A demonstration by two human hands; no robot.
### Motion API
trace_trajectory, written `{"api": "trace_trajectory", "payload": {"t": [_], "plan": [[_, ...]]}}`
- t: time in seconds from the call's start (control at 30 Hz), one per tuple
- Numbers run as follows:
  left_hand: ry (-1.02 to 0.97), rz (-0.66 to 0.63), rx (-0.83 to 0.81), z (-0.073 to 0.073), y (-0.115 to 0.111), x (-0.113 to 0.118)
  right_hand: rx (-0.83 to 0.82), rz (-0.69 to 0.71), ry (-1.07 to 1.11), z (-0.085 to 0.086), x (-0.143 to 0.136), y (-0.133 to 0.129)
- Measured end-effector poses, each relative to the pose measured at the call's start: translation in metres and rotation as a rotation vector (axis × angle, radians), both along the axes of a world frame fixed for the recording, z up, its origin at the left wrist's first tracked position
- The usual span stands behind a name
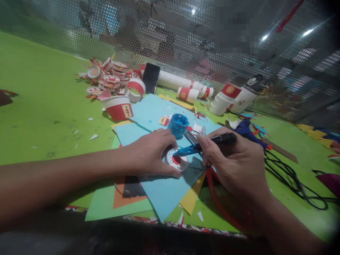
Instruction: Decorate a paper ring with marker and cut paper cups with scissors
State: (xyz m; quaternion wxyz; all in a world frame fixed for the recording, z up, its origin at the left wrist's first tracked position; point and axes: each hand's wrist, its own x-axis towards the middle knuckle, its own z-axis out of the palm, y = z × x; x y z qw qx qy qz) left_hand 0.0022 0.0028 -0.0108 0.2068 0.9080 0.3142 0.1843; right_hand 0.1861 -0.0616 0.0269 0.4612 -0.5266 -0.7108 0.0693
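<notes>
My left hand curls its thumb and fingers round a small white paper disc, which looks like a cut-off paper cup base. The disc has a red centre and blue dots on one part. In my right hand is a black pen, its lower end coated in blue paint and its tip at the disc's face. Just beyond my left fingertips stands an open jar of blue paint. Scissors with a red handle lie partly hidden under my right hand. Light blue paper sheets are beneath the disc.
Behind are a heap of decorated paper discs, a red-and-white paper cup, a phone and stacked cups. At right lie a blue glue gun and a black cable. A perforated metal screen borders the table.
</notes>
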Motion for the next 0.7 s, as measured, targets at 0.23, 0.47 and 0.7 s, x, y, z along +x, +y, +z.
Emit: {"api": "trace_trajectory", "payload": {"t": [0.23,0.47,0.7], "plan": [[-0.013,-0.014,-0.019,0.0,0.0,0.001,0.053,-0.024,-0.018,-0.001,-0.005,-0.002],[-0.009,-0.008,-0.04,0.0,0.001,-0.001,0.101,-0.088,0.143,0.007,0.003,-0.006],[0.005,0.015,-0.05,0.001,0.0,0.0,0.074,-0.052,0.078,0.004,0.006,-0.002]]}}
